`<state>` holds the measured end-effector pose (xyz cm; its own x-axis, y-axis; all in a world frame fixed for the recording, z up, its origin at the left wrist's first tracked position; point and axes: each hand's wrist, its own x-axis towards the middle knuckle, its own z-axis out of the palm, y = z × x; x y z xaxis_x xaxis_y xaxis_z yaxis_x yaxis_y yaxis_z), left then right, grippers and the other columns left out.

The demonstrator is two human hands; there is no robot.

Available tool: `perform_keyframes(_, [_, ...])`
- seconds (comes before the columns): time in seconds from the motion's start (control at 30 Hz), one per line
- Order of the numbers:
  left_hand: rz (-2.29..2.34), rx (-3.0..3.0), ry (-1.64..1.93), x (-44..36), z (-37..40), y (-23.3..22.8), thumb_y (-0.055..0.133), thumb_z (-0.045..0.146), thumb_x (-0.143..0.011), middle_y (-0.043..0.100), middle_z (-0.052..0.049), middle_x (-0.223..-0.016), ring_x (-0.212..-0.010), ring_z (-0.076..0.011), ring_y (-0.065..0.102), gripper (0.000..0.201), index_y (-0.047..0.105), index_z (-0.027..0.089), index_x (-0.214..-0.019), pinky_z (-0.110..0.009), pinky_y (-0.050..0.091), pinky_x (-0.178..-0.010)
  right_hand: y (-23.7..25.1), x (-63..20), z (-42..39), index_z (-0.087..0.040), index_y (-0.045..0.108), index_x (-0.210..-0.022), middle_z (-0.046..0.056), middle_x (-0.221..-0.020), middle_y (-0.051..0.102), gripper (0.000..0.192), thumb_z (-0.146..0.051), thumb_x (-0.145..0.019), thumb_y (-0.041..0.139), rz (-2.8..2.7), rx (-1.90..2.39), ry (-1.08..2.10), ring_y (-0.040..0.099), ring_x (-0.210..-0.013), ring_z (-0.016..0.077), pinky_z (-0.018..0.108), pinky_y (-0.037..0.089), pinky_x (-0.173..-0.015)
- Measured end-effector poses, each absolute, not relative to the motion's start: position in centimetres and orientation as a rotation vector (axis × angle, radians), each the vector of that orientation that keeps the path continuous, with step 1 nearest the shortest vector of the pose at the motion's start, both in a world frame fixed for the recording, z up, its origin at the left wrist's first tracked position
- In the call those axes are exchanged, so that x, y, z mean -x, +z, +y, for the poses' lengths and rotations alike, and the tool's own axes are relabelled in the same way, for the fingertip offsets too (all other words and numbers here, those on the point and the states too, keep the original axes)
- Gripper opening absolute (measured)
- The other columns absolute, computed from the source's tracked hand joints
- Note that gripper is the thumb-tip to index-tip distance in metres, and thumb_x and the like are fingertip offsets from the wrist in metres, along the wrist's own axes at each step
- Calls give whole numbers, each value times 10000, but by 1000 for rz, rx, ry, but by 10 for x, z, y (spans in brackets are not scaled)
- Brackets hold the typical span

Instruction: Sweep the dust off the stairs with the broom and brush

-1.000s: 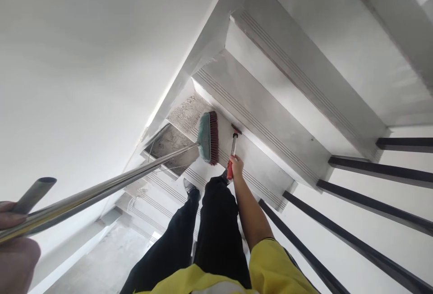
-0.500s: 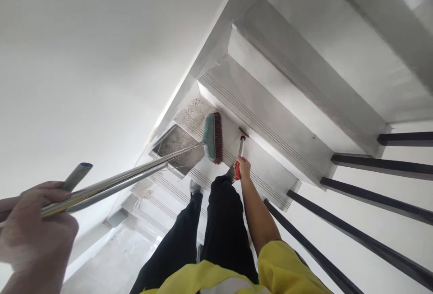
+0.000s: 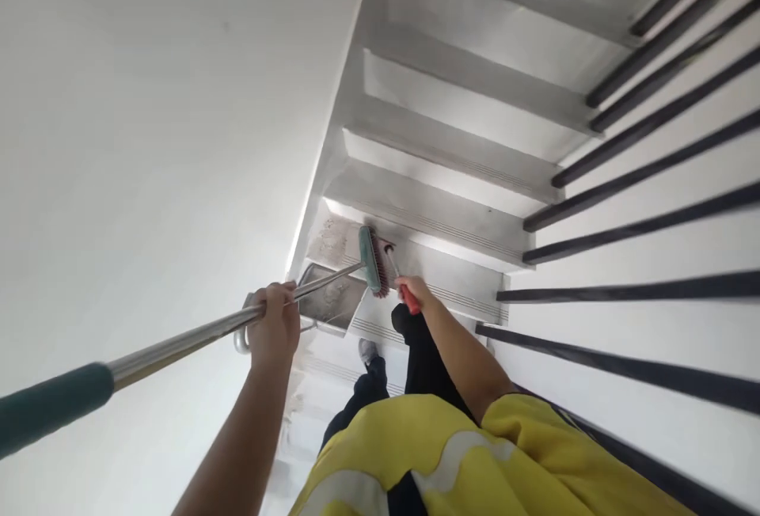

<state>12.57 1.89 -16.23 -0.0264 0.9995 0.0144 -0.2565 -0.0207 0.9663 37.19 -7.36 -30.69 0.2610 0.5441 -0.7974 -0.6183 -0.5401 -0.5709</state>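
I look down a grey stairway. My left hand [image 3: 274, 328] grips the shiny metal shaft of a broom [image 3: 190, 337] together with a second metal handle that ends in a loop. The broom's green head with red bristles [image 3: 371, 261] rests on a dusty step [image 3: 332, 243]. A metal dustpan [image 3: 333, 297] sits on the step just below the head. My right hand [image 3: 414, 292] holds the red grip of a small scraper [image 3: 399, 277], whose blade touches the step beside the broom head.
A white wall [image 3: 148, 144] runs along the left. Dark railing bars [image 3: 623, 184] slant across the right. Grooved stair treads [image 3: 451, 152] lie beyond the broom. My black trouser legs and shoe [image 3: 369, 351] stand on lower steps; a yellow vest fills the bottom.
The view swung so the stairs look farther away. My left hand slid down the broom shaft toward the head. The scraper stays on the same step beside the broom head.
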Motion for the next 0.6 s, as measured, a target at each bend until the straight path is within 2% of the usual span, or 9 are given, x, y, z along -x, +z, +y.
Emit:
perform_keyframes(0.1, [932, -897, 1381, -123, -2, -123, 798, 248, -660, 476, 39, -577, -746, -121, 550, 384, 444, 155, -545, -414, 472, -985, -285, -326, -93, -132, 509, -607, 10, -437, 527, 208, -83, -809, 505, 134, 1340, 1510, 471, -359, 84, 179, 356, -379])
perform_keyframes(0.2, [782, -1036, 1251, -110, -28, -90, 774, 242, -691, 433, 30, -559, -744, -124, 509, 366, 459, 158, -526, -409, 474, -989, -264, -284, -105, -106, 565, -708, 49, -545, 605, 138, -169, -831, 576, 258, 1181, 1510, 594, -473, 138, 222, 469, -459])
perform_keyframes(0.3, [641, -1191, 1079, -105, -52, -83, 764, 271, -721, 439, 22, -589, -775, -132, 501, 352, 479, 171, -542, -391, 468, -1012, -246, -258, -105, -108, 580, -795, 74, -635, 651, 169, -262, -830, 642, 447, 1012, 1412, 656, -570, 180, 286, 541, -535])
perform_keyframes(0.4, [571, -1292, 960, -122, -67, -97, 710, 315, -793, 513, 9, -674, -764, -140, 511, 288, 528, 193, -608, -404, 476, -1006, -238, -258, -104, -123, 565, -771, 53, -617, 642, 78, -146, -801, 633, 602, 890, 1190, 651, -584, 164, 280, 560, -574])
perform_keyframes(0.53, [361, -1285, 825, -163, -68, -100, 688, 461, -787, 515, -7, -632, -746, -175, 551, 314, 569, 212, -639, -457, 521, -935, -249, -298, -124, -163, 498, -661, -15, -492, 552, 174, -29, -741, 573, 725, 944, 921, 579, -490, 122, 253, 555, -557])
perform_keyframes(0.6, [225, -1328, 824, -181, -64, -81, 752, 405, -736, 551, -2, -652, -767, -183, 573, 224, 615, 229, -732, -477, 504, -968, -262, -328, -144, -185, 453, -622, -38, -452, 504, 208, -53, -736, 565, 658, 1053, 785, 549, -456, 111, 224, 529, -509])
